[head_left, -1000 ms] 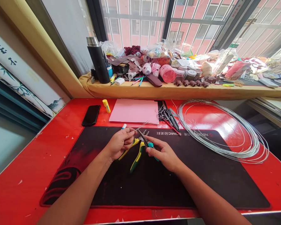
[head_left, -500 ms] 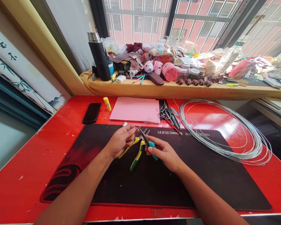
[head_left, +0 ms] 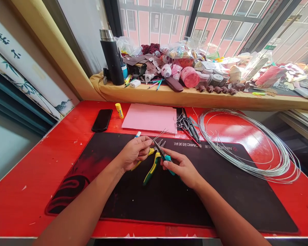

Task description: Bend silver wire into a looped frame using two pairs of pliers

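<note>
My left hand [head_left: 135, 153] pinches thin straight pieces of wire [head_left: 159, 135] whose ends stick out up and to the right. My right hand [head_left: 181, 167] is closed on small teal-handled pliers [head_left: 164, 155], whose jaws meet the wire just beside my left fingertips. Under both hands, yellow-and-green pliers [head_left: 151, 166] lie on the black desk mat [head_left: 220, 191]. A white-and-blue pen tip [head_left: 138, 134] shows behind my left hand.
A big coil of silver wire [head_left: 248, 147] lies at the right on the red table [head_left: 28, 171]. Pink paper [head_left: 150, 118], scissors and cutters [head_left: 188, 124], a glue stick [head_left: 119, 110] and a black phone [head_left: 102, 120] lie at the back. A cluttered windowsill holds a black flask [head_left: 112, 58].
My hands have hardly moved; they keep working the wire with the teal pliers. The view has shifted slightly, so everything sits a bit further right and lower.
</note>
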`<state>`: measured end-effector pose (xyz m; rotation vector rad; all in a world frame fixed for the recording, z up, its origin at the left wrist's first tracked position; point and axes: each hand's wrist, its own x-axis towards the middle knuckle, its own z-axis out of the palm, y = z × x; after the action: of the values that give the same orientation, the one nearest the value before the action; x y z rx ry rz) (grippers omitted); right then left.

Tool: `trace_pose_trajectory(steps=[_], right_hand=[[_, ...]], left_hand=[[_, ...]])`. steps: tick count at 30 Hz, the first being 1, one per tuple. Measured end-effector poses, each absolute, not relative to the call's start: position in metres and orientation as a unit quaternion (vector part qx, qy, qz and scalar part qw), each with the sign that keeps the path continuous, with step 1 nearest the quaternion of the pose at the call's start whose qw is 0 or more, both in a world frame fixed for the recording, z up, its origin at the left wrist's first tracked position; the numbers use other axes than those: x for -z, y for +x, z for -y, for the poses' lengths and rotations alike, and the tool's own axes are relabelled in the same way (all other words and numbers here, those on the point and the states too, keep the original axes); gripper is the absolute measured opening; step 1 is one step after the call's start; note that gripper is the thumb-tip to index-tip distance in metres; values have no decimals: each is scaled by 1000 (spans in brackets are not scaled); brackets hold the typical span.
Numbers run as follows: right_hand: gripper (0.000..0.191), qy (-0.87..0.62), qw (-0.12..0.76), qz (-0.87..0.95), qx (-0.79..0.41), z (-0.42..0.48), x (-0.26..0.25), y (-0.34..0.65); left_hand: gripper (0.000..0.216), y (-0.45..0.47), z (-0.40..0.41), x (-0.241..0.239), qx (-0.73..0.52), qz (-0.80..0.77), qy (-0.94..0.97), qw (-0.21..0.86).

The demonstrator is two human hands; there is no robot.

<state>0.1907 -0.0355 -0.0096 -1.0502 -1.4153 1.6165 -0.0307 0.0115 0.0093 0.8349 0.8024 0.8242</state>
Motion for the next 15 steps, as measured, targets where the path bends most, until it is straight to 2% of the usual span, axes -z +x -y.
trace_pose_trajectory(steps=[8,15], right_hand=[[60,-417,361,565,-613,36,9,191],[63,-414,361,547,-631,37,7,190]], left_hand=[[25,-32,-11,-7,-356,-352,372,782],[30,-25,-8,-9,-399,-348,379,759]])
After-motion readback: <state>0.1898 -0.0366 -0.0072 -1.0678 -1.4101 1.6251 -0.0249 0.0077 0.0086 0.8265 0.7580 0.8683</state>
